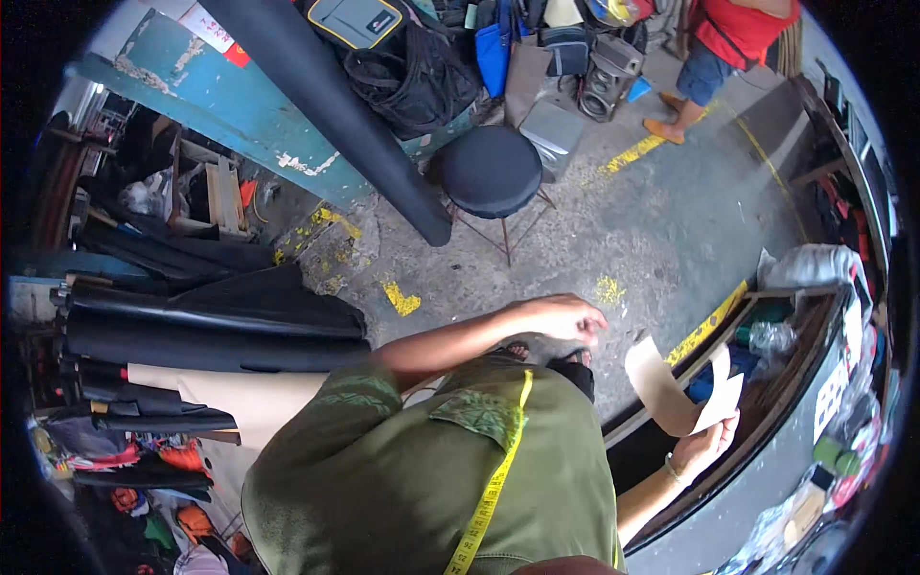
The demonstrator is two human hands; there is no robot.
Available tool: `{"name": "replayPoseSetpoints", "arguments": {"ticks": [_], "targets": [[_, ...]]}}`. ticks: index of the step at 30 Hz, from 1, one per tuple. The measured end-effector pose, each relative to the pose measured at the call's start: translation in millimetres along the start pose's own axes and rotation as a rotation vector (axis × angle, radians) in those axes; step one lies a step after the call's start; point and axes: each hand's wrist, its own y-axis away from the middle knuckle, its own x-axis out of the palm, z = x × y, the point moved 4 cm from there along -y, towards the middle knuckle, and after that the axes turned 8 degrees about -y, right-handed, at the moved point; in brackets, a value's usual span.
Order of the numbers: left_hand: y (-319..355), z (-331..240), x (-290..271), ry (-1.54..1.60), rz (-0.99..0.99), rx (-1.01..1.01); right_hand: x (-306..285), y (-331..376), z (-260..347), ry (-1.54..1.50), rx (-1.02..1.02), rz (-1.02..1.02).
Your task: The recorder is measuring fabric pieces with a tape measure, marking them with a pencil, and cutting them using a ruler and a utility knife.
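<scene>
The curled beige strip (661, 395) is at the near right, beside the black-edged workbench (757, 455), its lower end pinched between the thumb and fingers of the right hand (704, 448). The left hand (567, 318), farther off to the left, has loosely bent fingers with nothing visible in them. The strip looks light, thin and springy, probably easy to crease; a soft grip along its flat ends should suit it best.

A smooth, pale beige strip (661, 393) hangs in the air, bent into a U-shaped curve, one end gripped by the right hand (704, 448) near the grey tabletop's (767, 479) left edge.
</scene>
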Motion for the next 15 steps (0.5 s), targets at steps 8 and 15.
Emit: {"name": "replayPoseSetpoints", "arguments": {"ticks": [8, 15], "targets": [[6, 98, -83, 0.214, -0.335, -0.205, 140, -107, -60, 0.129, 0.399, 0.365], [75, 199, -134, 0.111, -0.505, -0.622, 301, -182, -113, 0.191, 0.575, 0.977]]}}
